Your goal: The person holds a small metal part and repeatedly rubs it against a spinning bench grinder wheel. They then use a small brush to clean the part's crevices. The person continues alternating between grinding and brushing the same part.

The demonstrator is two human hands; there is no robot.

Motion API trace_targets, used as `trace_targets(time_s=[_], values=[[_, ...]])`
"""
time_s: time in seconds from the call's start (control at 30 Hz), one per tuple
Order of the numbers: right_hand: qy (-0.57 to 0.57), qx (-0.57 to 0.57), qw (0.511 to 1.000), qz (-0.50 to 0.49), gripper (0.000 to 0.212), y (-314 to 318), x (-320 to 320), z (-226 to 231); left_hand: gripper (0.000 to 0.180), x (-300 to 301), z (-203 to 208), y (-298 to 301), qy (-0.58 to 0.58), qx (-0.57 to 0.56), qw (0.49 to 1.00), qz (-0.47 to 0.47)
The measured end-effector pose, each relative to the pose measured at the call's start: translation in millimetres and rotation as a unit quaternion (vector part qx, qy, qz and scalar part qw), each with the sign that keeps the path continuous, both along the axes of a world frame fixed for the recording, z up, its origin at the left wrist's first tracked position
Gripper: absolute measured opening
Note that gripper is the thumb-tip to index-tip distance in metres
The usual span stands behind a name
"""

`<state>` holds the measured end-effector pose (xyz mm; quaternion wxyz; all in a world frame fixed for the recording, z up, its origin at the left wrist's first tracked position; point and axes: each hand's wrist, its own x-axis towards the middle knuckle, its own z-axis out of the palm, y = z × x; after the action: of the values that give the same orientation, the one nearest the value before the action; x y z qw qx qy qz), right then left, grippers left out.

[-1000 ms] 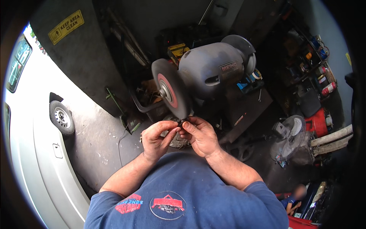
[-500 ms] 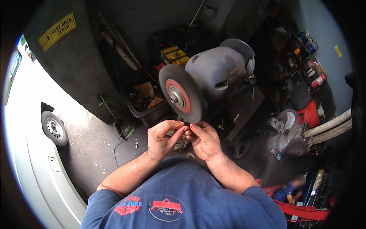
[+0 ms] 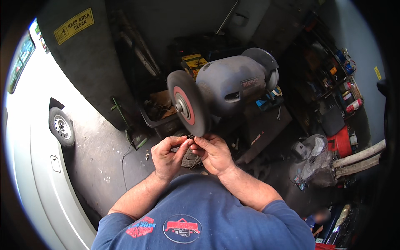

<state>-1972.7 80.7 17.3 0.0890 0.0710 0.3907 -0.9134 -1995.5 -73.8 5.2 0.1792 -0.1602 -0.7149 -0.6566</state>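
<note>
A grey bench grinder [image 3: 231, 89] stands in front of me, its dark wheel with a red centre [image 3: 187, 107] facing left. Just under that wheel my left hand [image 3: 166, 157] and my right hand [image 3: 213, 153] meet, fingertips pinched together on a small dark metal piece [image 3: 191, 141] held close to the wheel's lower edge. The piece is mostly hidden by my fingers. Whether it touches the wheel I cannot tell. My forearms come up from my blue shirt at the bottom.
A white car [image 3: 39, 137] with a wheel [image 3: 61, 127] stands at the left on grey concrete. A dark bin of scrap [image 3: 160, 112] sits beside the grinder. A floor fan [image 3: 313, 155], a red container [image 3: 341, 141] and cluttered shelves [image 3: 337, 83] are at the right.
Both hands have stayed pinched on the small piece under the wheel. The view has shifted a little, so the grinder and hands sit slightly lower and more to the right.
</note>
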Motion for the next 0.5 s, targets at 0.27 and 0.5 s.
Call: trace_targets(time_s=[0.27, 0.5], values=[[0.001, -0.012, 0.999, 0.052, 0.014, -4, -1, 0, 0.015, 6, 1, -9, 0.073, -0.023, 0.997, 0.026], [0.024, -0.013, 0.999, 0.028, 0.014, 7, -2, -5, 0.017, 1, -1, 1, 0.050, -0.044, 0.998, 0.019]])
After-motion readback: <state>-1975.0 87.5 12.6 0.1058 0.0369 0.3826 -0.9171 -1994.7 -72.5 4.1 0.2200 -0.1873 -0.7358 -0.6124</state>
